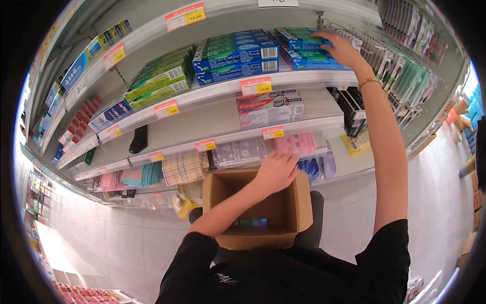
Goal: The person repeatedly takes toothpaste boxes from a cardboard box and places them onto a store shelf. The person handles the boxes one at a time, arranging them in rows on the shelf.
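Observation:
On the upper shelf, my right hand (pixel 337 46) rests its fingers on blue-and-green Darlie toothpaste boxes (pixel 303 45) stacked at the right; whether it grips one I cannot tell. Over the far edge of an open cardboard box (pixel 303 201) hangs my left hand (pixel 279 171), fingers bent, with no item visible in it. One toothpaste box (pixel 253 223) lies at the bottom of that cardboard box. Left of my right hand stand more blue Darlie boxes (pixel 235 57) in a stack, then green toothpaste boxes (pixel 163 78).
Colgate boxes (pixel 270 108) stand on the shelf below. Hanging toothbrush packs (pixel 402 72) are close to my right forearm. Folded towels (pixel 185 169) and pink cloths (pixel 294 142) lie low, beyond the cardboard box. Price tags line the shelf edge (pixel 216 89). A dark seat (pixel 315 224) is under the box.

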Motion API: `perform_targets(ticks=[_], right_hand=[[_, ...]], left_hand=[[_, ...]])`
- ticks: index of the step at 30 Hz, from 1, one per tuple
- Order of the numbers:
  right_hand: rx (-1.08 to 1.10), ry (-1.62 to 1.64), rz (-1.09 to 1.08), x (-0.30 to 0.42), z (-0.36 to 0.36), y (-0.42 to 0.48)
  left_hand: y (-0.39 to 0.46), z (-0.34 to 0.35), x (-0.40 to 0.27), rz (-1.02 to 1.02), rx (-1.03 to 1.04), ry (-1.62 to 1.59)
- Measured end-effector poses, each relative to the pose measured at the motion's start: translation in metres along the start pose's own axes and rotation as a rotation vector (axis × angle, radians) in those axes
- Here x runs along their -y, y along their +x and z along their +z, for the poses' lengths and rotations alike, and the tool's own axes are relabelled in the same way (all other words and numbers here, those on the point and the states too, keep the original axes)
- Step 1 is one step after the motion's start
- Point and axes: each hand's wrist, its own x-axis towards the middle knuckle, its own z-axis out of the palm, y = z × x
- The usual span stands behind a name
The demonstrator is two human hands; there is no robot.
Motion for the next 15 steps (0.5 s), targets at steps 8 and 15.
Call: perform_targets(ticks=[8, 15], right_hand=[[-0.032, -0.014, -0.021, -0.013, 0.008, -0.001], [-0.282, -0.129, -0.126, -0.015, 0.019, -0.005]], left_hand=[[-0.148, 0.056, 0.033, -0.416, 0.7, -0.033], [-0.17, 0.061, 0.041, -0.468, 0.911, -0.057]])
